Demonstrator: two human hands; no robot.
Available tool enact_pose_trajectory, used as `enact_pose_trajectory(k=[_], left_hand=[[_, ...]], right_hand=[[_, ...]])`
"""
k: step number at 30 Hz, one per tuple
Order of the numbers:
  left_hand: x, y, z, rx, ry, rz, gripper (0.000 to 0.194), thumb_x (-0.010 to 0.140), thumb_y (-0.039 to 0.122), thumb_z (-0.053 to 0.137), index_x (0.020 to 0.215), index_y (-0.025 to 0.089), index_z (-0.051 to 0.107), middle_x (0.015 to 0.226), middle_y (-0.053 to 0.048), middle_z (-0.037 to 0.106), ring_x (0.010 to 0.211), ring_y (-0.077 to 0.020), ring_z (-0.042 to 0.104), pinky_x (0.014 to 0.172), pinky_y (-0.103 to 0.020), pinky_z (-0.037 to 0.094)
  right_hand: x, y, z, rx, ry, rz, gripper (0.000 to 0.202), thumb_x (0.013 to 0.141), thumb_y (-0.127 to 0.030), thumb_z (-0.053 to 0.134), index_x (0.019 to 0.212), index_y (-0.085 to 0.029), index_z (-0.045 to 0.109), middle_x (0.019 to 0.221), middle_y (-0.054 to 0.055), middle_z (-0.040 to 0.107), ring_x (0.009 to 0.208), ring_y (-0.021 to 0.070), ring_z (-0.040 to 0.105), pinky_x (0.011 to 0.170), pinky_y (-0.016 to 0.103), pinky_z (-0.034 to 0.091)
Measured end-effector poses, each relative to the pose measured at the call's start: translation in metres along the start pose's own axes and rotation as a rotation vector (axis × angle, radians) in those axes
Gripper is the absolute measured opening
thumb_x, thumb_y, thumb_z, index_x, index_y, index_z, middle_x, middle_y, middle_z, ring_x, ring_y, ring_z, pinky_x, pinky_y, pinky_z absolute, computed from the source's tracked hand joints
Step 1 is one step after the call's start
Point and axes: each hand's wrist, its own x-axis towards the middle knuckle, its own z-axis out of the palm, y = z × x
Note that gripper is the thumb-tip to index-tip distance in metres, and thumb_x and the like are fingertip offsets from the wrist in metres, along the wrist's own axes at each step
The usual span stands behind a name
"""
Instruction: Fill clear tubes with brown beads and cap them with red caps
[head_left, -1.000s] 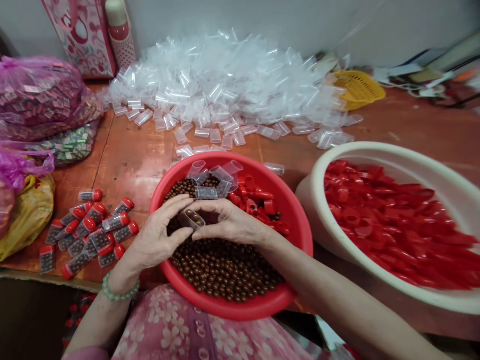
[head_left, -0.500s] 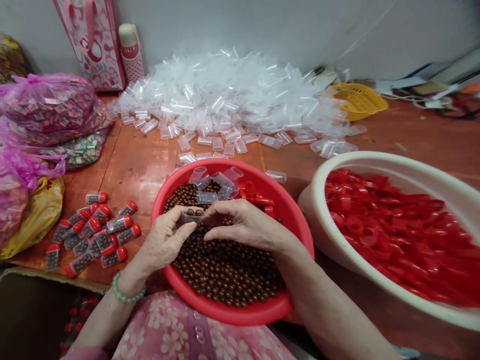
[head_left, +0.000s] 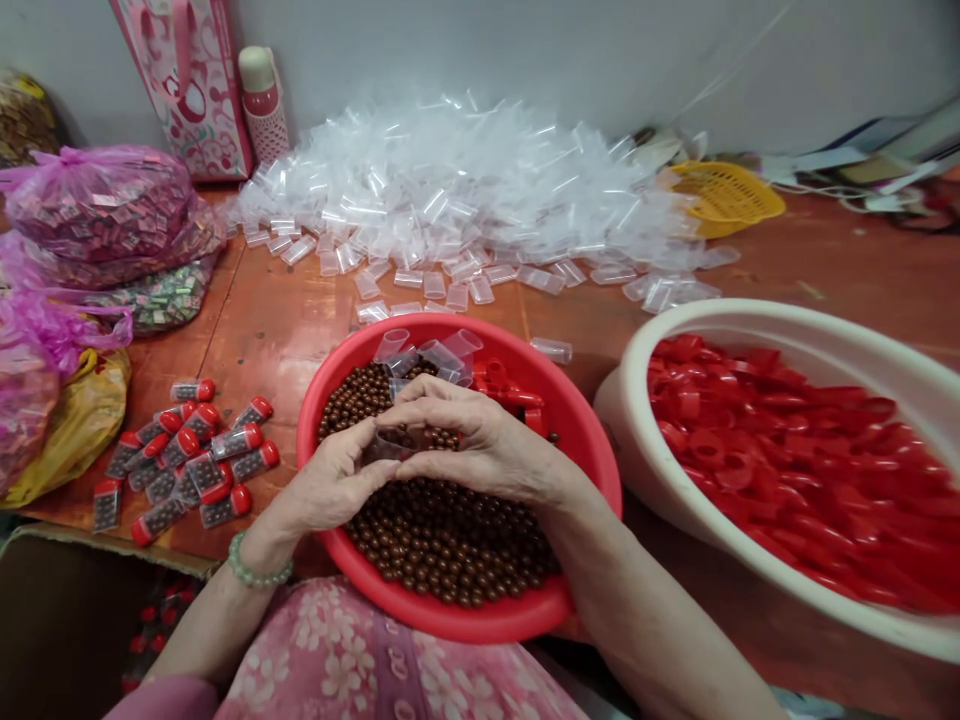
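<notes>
My left hand pinches a small clear plastic tube over a red basin of brown balls. Against the tube's open end rest the fingertips of my right hand, curved and close together; whether a ball is between them is hidden. Several empty clear tubes and red caps lie in the back of the basin. Filled tubes with red caps are heaped on the table to the left.
A cream tub of red caps stands at the right. Behind the basin spreads a large pile of clear tubes, with a yellow basket beside it. Plastic bags sit at the left, above an open box.
My right hand has come left and onto the tube, its fingers now covering the tube's opening and the balls seen there before. The basin has shifted slightly left.
</notes>
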Motion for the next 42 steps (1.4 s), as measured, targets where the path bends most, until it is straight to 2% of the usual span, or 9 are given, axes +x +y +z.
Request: enact_pose_trajectory(k=[8,15,18,21,23,27,31,38,42], left_hand=[[0.004,-0.004,-0.002,0.028,-0.054,0.007,0.023,0.087,0.022,0.054,0.108,0.016,0.058,0.099,-0.004,0.063,0.093,-0.0176,0.058,0.087,-0.031,0.047],[0.009,0.002,-0.005,-0.066,-0.085,-0.014,0.016,0.084,0.020,0.055,0.099,0.015,0.057,0.094,-0.004,0.061,0.090,-0.0156,0.057,0.085,-0.027,0.044],[0.009,0.005,-0.004,-0.173,-0.075,-0.060,0.018,0.085,0.021,0.054,0.102,0.016,0.054,0.090,-0.003,0.062,0.086,-0.0144,0.059,0.081,-0.026,0.045],[0.009,0.004,-0.004,-0.190,-0.074,-0.068,0.019,0.085,0.022,0.054,0.103,0.016,0.054,0.090,-0.003,0.063,0.086,-0.0142,0.059,0.082,-0.027,0.045],[0.010,0.001,-0.005,-0.138,-0.071,-0.052,0.019,0.085,0.022,0.055,0.102,0.016,0.055,0.092,-0.003,0.062,0.086,-0.0149,0.058,0.081,-0.028,0.044],[0.010,-0.003,-0.007,-0.041,-0.095,0.000,0.017,0.085,0.023,0.054,0.099,0.016,0.058,0.096,-0.004,0.061,0.093,-0.0180,0.057,0.085,-0.031,0.043],[0.011,-0.004,-0.008,-0.079,-0.098,-0.021,0.020,0.086,0.023,0.054,0.104,0.016,0.057,0.098,-0.004,0.061,0.093,-0.0179,0.057,0.085,-0.031,0.043],[0.010,-0.005,-0.008,-0.031,-0.126,-0.050,0.018,0.088,0.023,0.052,0.104,0.016,0.057,0.100,-0.004,0.061,0.095,-0.0178,0.057,0.087,-0.031,0.043],[0.010,-0.003,-0.007,0.012,-0.037,-0.064,0.016,0.088,0.022,0.052,0.102,0.017,0.056,0.094,-0.002,0.061,0.089,-0.0151,0.056,0.083,-0.029,0.043]], right_hand=[[0.001,0.009,0.002,0.012,0.018,-0.022,0.020,0.087,-0.036,0.066,0.090,-0.017,0.062,0.086,0.003,0.057,0.080,0.0139,0.054,0.073,0.027,0.046],[-0.007,0.008,-0.005,0.083,-0.035,0.223,0.030,0.084,-0.040,0.067,0.072,-0.018,0.050,0.070,-0.002,0.051,0.062,0.0095,0.045,0.057,0.022,0.039],[-0.012,0.006,-0.012,0.118,-0.012,0.298,0.028,0.080,-0.040,0.072,0.078,-0.018,0.055,0.070,-0.002,0.054,0.063,0.0100,0.049,0.059,0.022,0.042],[-0.012,0.006,-0.013,0.104,0.051,0.249,0.029,0.078,-0.038,0.074,0.096,-0.018,0.062,0.074,-0.002,0.058,0.065,0.0105,0.052,0.061,0.022,0.044],[-0.009,0.007,-0.010,0.081,0.012,0.195,0.026,0.081,-0.032,0.072,0.101,-0.017,0.064,0.077,-0.001,0.061,0.068,0.0105,0.055,0.064,0.022,0.045],[-0.004,0.006,-0.002,0.017,-0.050,0.149,0.014,0.084,-0.023,0.069,0.096,-0.016,0.065,0.083,0.001,0.067,0.074,0.0109,0.059,0.071,0.022,0.046],[-0.004,0.005,-0.001,-0.010,0.010,0.152,0.008,0.085,-0.024,0.067,0.087,-0.017,0.064,0.077,0.000,0.065,0.069,0.0103,0.058,0.067,0.021,0.045],[-0.005,0.005,-0.001,-0.031,-0.016,0.219,0.014,0.088,-0.028,0.062,0.081,-0.017,0.057,0.070,-0.003,0.056,0.061,0.0082,0.049,0.059,0.020,0.040],[-0.011,0.006,-0.002,-0.039,-0.013,0.252,0.018,0.090,-0.031,0.059,0.079,-0.018,0.052,0.069,-0.003,0.053,0.061,0.0085,0.046,0.058,0.020,0.039]])
